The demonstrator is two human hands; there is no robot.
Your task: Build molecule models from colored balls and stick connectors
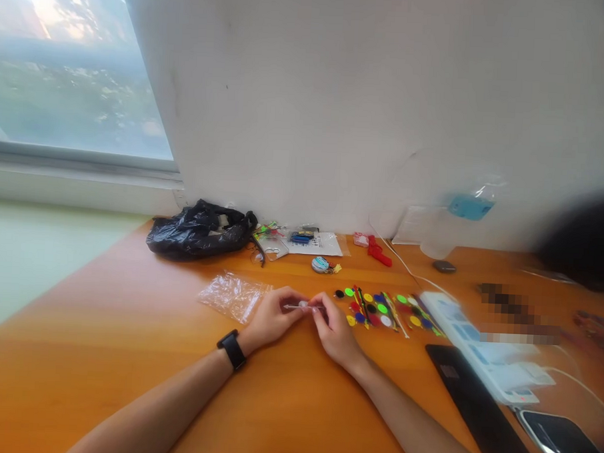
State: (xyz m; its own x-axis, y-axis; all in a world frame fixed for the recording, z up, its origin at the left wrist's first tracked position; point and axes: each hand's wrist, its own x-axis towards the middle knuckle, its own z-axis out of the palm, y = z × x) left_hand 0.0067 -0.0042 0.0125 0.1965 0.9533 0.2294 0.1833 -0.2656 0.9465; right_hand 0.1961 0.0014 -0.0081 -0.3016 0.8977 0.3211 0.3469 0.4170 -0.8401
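Observation:
Above the middle of the wooden table, my left hand and my right hand meet fingertip to fingertip. Both are closed in a pinch on a thin white stick, which lies roughly level between them. A small round white piece shows at the fingertips; whether it is joined to the stick I cannot tell. A clear plastic bag lies just beyond my left hand. To the right of my right hand are several coloured discs and thin coloured sticks in groups.
A black plastic bag sits at the back left, near small packets and a round tin. On the right are a white power strip with cables, a dark mat and a phone. A person's dark head intrudes at far right.

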